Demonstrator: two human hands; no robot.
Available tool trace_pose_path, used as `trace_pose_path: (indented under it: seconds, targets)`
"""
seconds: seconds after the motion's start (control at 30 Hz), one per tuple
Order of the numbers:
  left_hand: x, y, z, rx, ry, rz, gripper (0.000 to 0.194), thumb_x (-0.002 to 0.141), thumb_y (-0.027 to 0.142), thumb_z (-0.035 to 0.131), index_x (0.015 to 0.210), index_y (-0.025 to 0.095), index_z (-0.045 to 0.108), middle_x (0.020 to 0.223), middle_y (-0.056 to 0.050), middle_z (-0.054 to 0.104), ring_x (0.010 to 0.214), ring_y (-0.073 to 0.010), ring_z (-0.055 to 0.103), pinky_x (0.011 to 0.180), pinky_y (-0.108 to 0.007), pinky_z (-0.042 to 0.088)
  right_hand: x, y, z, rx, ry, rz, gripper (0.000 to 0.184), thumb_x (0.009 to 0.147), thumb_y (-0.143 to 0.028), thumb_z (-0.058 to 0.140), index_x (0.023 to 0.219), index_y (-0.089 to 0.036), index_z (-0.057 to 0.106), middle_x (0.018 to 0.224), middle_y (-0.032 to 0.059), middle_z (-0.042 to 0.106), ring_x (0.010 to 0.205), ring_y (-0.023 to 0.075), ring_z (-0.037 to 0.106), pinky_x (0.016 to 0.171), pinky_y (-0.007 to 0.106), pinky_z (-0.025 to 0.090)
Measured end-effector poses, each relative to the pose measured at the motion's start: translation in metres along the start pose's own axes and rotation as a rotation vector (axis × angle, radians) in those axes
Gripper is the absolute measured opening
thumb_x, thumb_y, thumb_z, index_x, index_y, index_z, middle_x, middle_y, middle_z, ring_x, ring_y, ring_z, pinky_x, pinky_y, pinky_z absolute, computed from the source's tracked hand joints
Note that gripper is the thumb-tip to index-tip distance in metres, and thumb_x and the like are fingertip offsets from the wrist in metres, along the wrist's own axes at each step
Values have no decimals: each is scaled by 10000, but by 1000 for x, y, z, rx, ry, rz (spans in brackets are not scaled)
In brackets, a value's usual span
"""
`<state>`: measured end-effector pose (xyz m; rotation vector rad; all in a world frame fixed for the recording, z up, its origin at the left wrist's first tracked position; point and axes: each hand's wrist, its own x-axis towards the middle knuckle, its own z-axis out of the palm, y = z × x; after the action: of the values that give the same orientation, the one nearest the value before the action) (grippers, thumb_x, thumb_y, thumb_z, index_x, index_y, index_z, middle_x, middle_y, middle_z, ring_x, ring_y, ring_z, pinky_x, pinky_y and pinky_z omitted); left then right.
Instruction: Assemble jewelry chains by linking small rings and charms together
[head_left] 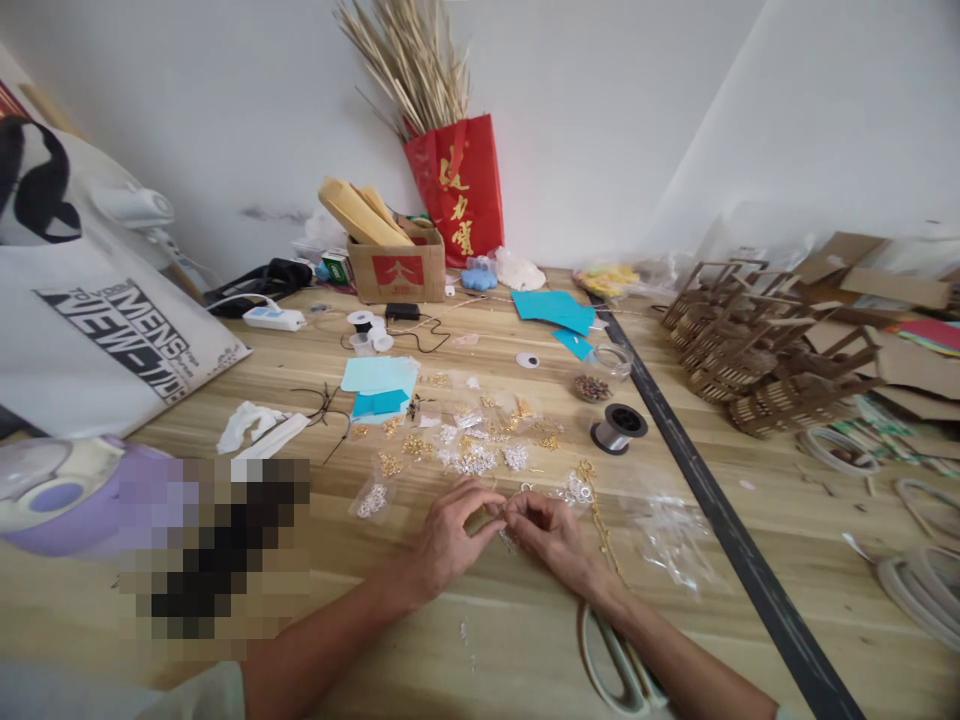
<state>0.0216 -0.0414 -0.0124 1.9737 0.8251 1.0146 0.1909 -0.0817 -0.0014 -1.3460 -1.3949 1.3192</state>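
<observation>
My left hand (452, 535) and my right hand (551, 535) meet fingertip to fingertip low over the wooden table (525, 640). Both pinch a tiny piece between them that is too small to name. Just beyond the fingers lie several small clear bags of gold and silver charms (469, 450). A gold chain (604, 525) runs along the table by my right wrist. White-handled scissors (611, 665) lie under my right forearm. A spool of silver wire (617, 428) stands further back on the right.
Blue paper sheets (379, 385), a small bowl of beads (592, 387), a cardboard box (396, 265) and a red bag of dry stalks (457, 185) sit behind. Brown laser-cut wooden frames (757, 350) pile up at right past a black strip (720, 520). A printed tote bag (97, 330) lies left.
</observation>
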Motion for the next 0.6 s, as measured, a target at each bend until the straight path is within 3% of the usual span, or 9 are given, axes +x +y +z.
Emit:
trace_pose_path:
  seconds: [0.2, 0.3, 0.6]
  targets:
    - [-1, 0, -1, 9, 38, -4, 36, 754, 196, 707, 756, 210, 674, 714, -39, 651, 714, -202, 578, 681, -310, 430, 0, -1, 0, 11, 5, 6, 391, 779, -529, 609, 688, -150, 577, 534, -50, 406, 497, 86, 315, 465, 218, 235]
    - [-1, -1, -1, 16, 22, 29, 109, 780, 226, 693, 678, 206, 663, 675, -49, 647, 684, -200, 559, 663, -316, 412, 0, -1, 0, 16, -11, 4, 379, 778, -518, 612, 692, -151, 575, 541, -47, 410, 503, 86, 320, 468, 219, 235]
    - [-1, -9, -2, 12, -53, 35, 146, 834, 307, 656, 739, 229, 734, 681, -72, 669, 703, -225, 548, 718, -369, 398, 1, 3, 1, 23, -11, -3, 372, 765, -514, 609, 673, -157, 561, 558, -39, 411, 521, 90, 311, 478, 223, 222]
